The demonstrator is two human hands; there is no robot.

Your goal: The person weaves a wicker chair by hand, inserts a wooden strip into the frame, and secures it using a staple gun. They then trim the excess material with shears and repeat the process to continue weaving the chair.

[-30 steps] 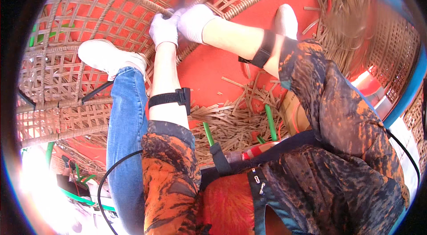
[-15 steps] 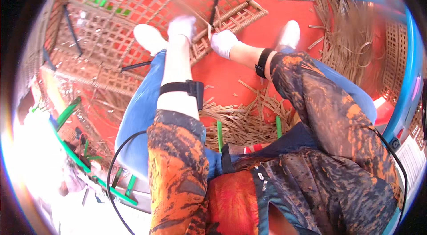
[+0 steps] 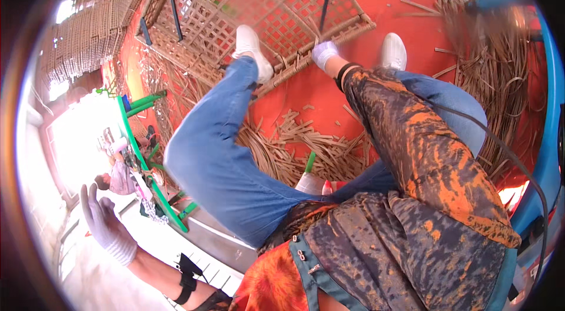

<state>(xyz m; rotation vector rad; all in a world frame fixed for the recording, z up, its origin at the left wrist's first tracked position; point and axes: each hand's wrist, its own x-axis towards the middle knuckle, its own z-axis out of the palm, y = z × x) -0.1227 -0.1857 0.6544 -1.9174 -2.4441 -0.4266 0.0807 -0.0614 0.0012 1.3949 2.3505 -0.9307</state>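
Observation:
A large woven cane frame (image 3: 275,25) with an open lattice and dark rods leans in front of my feet. My right hand (image 3: 325,53), in a white glove, is closed on its wrapped near rim; the fingertips are partly hidden, and any thin strip between them is too small to make out. Far from the frame, my left hand (image 3: 109,225) is raised out at the lower left, also gloved. Its fingers are stretched upward and apart, and I see nothing held in them.
Loose cane strips (image 3: 297,149) litter the red floor between my legs. A bigger bundle of strips (image 3: 485,75) lies at the right, beside a blue curved bar (image 3: 550,105). A green-framed piece of furniture (image 3: 138,161) and another person (image 3: 119,176) are at the left.
My left hand has left the frame's rim and swung far out to the lower left. My right hand stays at the rim. The view has shifted, moving the frame rightward in the picture.

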